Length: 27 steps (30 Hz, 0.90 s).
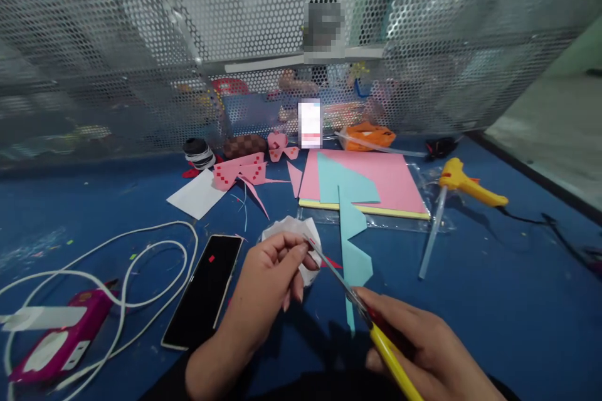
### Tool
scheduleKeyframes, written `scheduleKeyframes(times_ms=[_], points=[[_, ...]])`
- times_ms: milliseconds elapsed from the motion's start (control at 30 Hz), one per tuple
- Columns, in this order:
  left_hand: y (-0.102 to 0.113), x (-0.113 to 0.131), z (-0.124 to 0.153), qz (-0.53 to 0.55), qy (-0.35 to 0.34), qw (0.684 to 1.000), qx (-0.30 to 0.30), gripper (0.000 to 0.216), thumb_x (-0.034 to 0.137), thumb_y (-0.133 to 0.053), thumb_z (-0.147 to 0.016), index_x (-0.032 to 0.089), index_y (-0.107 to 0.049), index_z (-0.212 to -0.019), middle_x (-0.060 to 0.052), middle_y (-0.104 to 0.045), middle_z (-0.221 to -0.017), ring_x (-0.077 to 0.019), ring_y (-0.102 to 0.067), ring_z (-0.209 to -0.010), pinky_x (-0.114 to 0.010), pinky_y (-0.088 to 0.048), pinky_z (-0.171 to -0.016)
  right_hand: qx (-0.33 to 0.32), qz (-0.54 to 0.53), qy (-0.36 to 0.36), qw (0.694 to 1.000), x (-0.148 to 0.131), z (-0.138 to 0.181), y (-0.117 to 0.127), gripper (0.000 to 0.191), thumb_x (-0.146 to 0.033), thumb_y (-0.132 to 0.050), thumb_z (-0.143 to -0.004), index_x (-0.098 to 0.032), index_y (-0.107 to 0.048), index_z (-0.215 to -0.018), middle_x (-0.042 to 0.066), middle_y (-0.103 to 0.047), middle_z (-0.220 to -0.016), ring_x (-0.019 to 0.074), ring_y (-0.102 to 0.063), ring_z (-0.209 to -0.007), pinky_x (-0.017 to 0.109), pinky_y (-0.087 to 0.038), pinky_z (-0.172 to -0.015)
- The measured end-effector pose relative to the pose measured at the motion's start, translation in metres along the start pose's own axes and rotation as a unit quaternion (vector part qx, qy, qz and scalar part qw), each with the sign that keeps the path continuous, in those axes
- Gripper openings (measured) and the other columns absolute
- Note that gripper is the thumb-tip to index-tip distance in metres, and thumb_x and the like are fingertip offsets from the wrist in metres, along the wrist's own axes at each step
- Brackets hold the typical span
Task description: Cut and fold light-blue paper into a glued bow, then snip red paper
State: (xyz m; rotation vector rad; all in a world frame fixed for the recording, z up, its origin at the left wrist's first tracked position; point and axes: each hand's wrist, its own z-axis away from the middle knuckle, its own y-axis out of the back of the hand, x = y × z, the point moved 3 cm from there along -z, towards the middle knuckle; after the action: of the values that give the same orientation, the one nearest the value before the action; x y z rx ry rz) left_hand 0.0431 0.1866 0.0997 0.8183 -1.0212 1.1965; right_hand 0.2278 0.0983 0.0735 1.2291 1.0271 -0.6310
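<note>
My left hand (270, 279) is closed in a pinch on a small white paper piece (294, 233) just above the blue table. My right hand (418, 341) grips scissors (350, 297) with yellow and red handles, blades pointing up-left, their tips touching the white paper by my left fingertips. A light blue cut paper strip (352, 244) lies just right of the blades, reaching back onto the pink sheets.
A black phone (203, 291) lies left of my left hand, beside white cables (141, 263) and a pink device (56, 341). Behind are a pink paper stack (399, 185), pink paper bows (239, 170), a yellow glue gun (465, 185) and a perforated metal screen (141, 44).
</note>
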Motion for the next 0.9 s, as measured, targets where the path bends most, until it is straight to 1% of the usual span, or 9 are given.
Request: scheduleKeyframes(times_ms=[133, 267, 400, 500, 600, 667, 733, 800, 900], points=[[-0.011, 0.003, -0.005, -0.01, -0.009, 1.0, -0.012, 0.02, 0.035, -0.065, -0.079, 0.015, -0.064, -0.078, 0.0, -0.067, -0.066, -0.0019, -0.042, -0.033, -0.014, -0.025, -0.031, 0.032, -0.033, -0.007, 0.999, 0.0, 0.003, 0.002, 0.035, -0.028, -0.063, -0.085, -0.024, -0.067, -0.12, 0.001, -0.068, -0.081, 0.0191, -0.067, -0.079, 0.03, -0.057, -0.077], [-0.016, 0.004, -0.008, -0.021, -0.006, 1.0, -0.022, 0.022, 0.036, -0.066, -0.079, 0.014, -0.063, -0.077, -0.002, -0.069, -0.07, -0.0017, -0.043, -0.034, -0.013, -0.025, -0.031, 0.071, -0.093, -0.046, 0.992, 0.007, 0.006, 0.001, 0.034, -0.039, -0.061, -0.088, -0.024, -0.069, -0.117, -0.001, -0.061, -0.076, 0.0165, -0.058, -0.068, 0.027, -0.053, -0.066], [-0.007, 0.004, -0.004, -0.039, -0.022, 0.999, -0.006, 0.025, 0.04, -0.065, -0.08, 0.015, -0.065, -0.075, -0.002, -0.071, -0.071, -0.0022, -0.042, -0.034, -0.015, -0.025, -0.032, 0.125, -0.247, -0.117, 0.954, 0.023, 0.011, -0.006, 0.048, -0.055, -0.057, -0.09, -0.024, -0.064, -0.126, -0.003, -0.047, -0.067, 0.0099, -0.037, -0.052, 0.02, -0.037, -0.046], [0.01, 0.003, 0.002, -0.125, -0.092, 0.986, 0.063, 0.022, 0.038, -0.062, -0.084, 0.018, -0.068, -0.078, -0.001, -0.072, -0.07, -0.0058, -0.048, -0.04, -0.018, -0.035, -0.039, 0.107, -0.315, -0.136, 0.933, 0.031, 0.011, -0.013, 0.051, -0.062, -0.055, -0.089, -0.023, -0.066, -0.119, -0.004, -0.041, -0.066, 0.0084, -0.029, -0.051, 0.019, -0.026, -0.043], [0.025, 0.003, 0.009, -0.339, -0.252, 0.893, 0.159, 0.015, 0.029, -0.059, -0.088, 0.022, -0.071, -0.087, -0.001, -0.074, -0.078, -0.0141, -0.062, -0.061, -0.028, -0.05, -0.061, 0.083, -0.341, -0.136, 0.926, 0.028, 0.01, -0.018, 0.053, -0.065, -0.056, -0.086, -0.022, -0.069, -0.114, -0.003, -0.04, -0.064, 0.0083, -0.026, -0.05, 0.019, -0.02, -0.041], [0.026, 0.002, 0.01, -0.499, -0.336, 0.789, 0.128, 0.017, 0.023, -0.057, -0.089, 0.022, -0.073, -0.091, -0.003, -0.076, -0.087, -0.0208, -0.064, -0.076, -0.036, -0.05, -0.072, 0.094, -0.351, -0.157, 0.918, 0.026, 0.011, -0.019, 0.054, -0.064, -0.06, -0.084, -0.024, -0.069, -0.118, -0.004, -0.04, -0.062, 0.0071, -0.023, -0.048, 0.018, -0.018, -0.038], [0.028, 0.0, 0.007, -0.592, -0.357, 0.72, 0.051, 0.02, 0.019, -0.055, -0.09, 0.023, -0.074, -0.094, -0.004, -0.075, -0.092, -0.0235, -0.062, -0.08, -0.039, -0.049, -0.072, 0.12, -0.355, -0.181, 0.909, 0.026, 0.013, -0.019, 0.053, -0.063, -0.064, -0.081, -0.026, -0.069, -0.119, -0.003, -0.046, -0.063, 0.0063, -0.027, -0.046, 0.015, -0.021, -0.037], [0.037, 0.005, 0.006, -0.601, -0.358, 0.715, 0.018, 0.022, 0.019, -0.054, -0.091, 0.023, -0.074, -0.097, -0.004, -0.075, -0.094, -0.0221, -0.062, -0.08, -0.037, -0.049, -0.071, 0.135, -0.348, -0.194, 0.907, 0.031, 0.017, -0.018, 0.051, -0.061, -0.066, -0.08, -0.028, -0.07, -0.119, -0.001, -0.054, -0.065, 0.0073, -0.037, -0.046, 0.014, -0.031, -0.038], [0.064, 0.022, 0.014, -0.558, -0.358, 0.741, 0.105, 0.02, 0.024, -0.055, -0.093, 0.023, -0.074, -0.096, -0.003, -0.075, -0.094, -0.0198, -0.064, -0.087, -0.035, -0.05, -0.078, 0.107, -0.329, -0.189, 0.919, 0.045, 0.023, -0.019, 0.047, -0.058, -0.07, -0.078, -0.027, -0.074, -0.113, 0.004, -0.066, -0.067, 0.0131, -0.055, -0.052, 0.016, -0.045, -0.042]])
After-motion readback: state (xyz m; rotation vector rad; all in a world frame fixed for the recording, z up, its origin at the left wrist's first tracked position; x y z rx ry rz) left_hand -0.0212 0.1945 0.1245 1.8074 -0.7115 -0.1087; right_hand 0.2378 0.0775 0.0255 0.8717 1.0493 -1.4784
